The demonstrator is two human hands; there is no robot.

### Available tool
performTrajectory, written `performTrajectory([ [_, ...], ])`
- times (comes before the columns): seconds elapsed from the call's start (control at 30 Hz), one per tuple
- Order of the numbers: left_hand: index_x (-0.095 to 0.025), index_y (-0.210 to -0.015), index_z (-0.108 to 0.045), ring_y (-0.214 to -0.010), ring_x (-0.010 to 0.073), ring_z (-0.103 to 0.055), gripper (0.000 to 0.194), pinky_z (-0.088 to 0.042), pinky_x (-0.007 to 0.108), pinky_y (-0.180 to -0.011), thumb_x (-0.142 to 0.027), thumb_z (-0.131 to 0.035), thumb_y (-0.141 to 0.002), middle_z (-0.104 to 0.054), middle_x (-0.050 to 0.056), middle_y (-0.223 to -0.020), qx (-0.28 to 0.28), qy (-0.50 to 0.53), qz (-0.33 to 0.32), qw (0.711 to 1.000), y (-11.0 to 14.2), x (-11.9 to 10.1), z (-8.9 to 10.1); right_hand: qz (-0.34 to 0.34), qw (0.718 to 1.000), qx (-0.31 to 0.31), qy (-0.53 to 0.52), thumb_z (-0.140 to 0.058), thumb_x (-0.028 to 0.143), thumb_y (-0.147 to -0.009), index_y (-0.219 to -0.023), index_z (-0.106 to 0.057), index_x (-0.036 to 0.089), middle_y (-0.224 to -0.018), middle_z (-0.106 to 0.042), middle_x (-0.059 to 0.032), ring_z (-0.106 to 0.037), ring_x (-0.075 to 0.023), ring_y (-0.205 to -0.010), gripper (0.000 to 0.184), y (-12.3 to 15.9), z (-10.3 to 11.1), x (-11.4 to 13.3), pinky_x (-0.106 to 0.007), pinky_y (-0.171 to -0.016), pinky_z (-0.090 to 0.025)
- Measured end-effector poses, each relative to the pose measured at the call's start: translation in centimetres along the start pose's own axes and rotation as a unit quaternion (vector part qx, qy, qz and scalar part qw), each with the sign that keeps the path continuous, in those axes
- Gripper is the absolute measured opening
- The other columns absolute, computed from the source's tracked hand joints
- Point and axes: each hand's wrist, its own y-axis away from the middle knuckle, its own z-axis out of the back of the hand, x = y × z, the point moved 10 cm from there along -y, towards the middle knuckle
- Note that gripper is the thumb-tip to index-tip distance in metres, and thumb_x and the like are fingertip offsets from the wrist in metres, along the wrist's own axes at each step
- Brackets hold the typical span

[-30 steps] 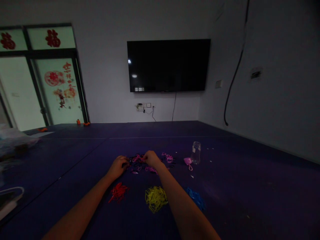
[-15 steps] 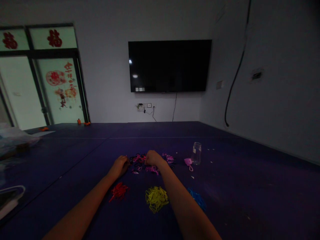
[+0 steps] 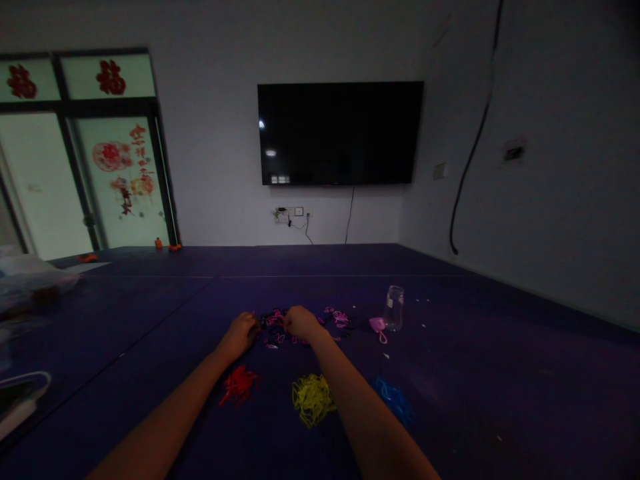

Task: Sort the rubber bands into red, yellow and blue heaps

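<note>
A dark purple surface [image 3: 480,373] stretches toward the wall, where a black television [image 3: 343,133] hangs. The left hand [image 3: 243,335] rests at the left edge of a loose scatter of pink and black bands [image 3: 275,320], its fingers curled; whether its grip has closed on a band, I cannot tell. The right hand [image 3: 303,323] is over the middle of that scatter, fingers bent down among the bands; its grip is too small and dark to read. More pink bands lie to its right. Nearer the person sit a yellow pile [image 3: 312,400] between the forearms, a blue pile [image 3: 396,402] just beside the right forearm, and a red pile [image 3: 239,385] near the left forearm. A clear jar [image 3: 395,310] stands upright to the right, with a pink cap [image 3: 377,325] just beside its base. A few white scraps [image 3: 387,356] lie around them.
</note>
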Motion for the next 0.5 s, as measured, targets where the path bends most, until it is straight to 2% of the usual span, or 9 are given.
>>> performTrajectory([
  [0.3, -0.015, -0.078, -0.059, -0.085, 0.0220, -0.054, 0.018, -0.041, 0.034, -0.080, -0.011, -0.042, -0.085, -0.060, 0.011, -0.086, 0.039, -0.135, 0.009, 0.990, -0.5, -0.3, -1.1, 0.021, 0.999, 0.011, 0.043, -0.054, 0.011, -0.073, -0.091, -0.073, 0.011, -0.092, -0.070, -0.0137, -0.065, -0.0211, -0.089, 0.025, -0.2, -0.3, 0.6, -0.022, -0.071, -0.042],
  [0.4, -0.016, -0.077, -0.057, -0.082, 0.0210, -0.055, 0.019, -0.041, 0.034, -0.080, -0.013, -0.041, -0.086, -0.060, 0.009, -0.083, 0.010, -0.068, 0.019, 0.997, -0.4, -0.1, -0.4, 0.025, 0.999, -0.007, 0.019, -0.055, 0.012, -0.073, -0.090, -0.073, 0.011, -0.090, -0.071, -0.0135, -0.064, -0.0189, -0.087, 0.024, -0.5, 0.1, 0.3, -0.021, -0.070, -0.041],
  [0.47, -0.018, -0.072, -0.055, -0.080, 0.0202, -0.055, 0.018, -0.042, 0.034, -0.079, -0.014, -0.043, -0.085, -0.059, 0.006, -0.079, -0.054, 0.043, 0.061, 0.996, -0.3, 0.7, 1.1, 0.024, 0.999, -0.033, -0.007, -0.055, 0.011, -0.073, -0.089, -0.073, 0.011, -0.088, -0.071, -0.0124, -0.064, -0.0166, -0.083, 0.024, -0.7, 0.8, -0.1, -0.020, -0.067, -0.040],
  [0.5, -0.018, -0.070, -0.055, -0.079, 0.0194, -0.055, 0.017, -0.042, 0.032, -0.078, -0.015, -0.045, -0.084, -0.059, 0.004, -0.076, -0.095, 0.120, 0.098, 0.983, -0.2, 1.5, 1.9, 0.024, 0.998, -0.048, -0.018, -0.055, 0.010, -0.072, -0.087, -0.073, 0.010, -0.085, -0.071, -0.0120, -0.064, -0.0156, -0.079, 0.024, -0.8, 1.2, -0.3, -0.019, -0.065, -0.040],
])
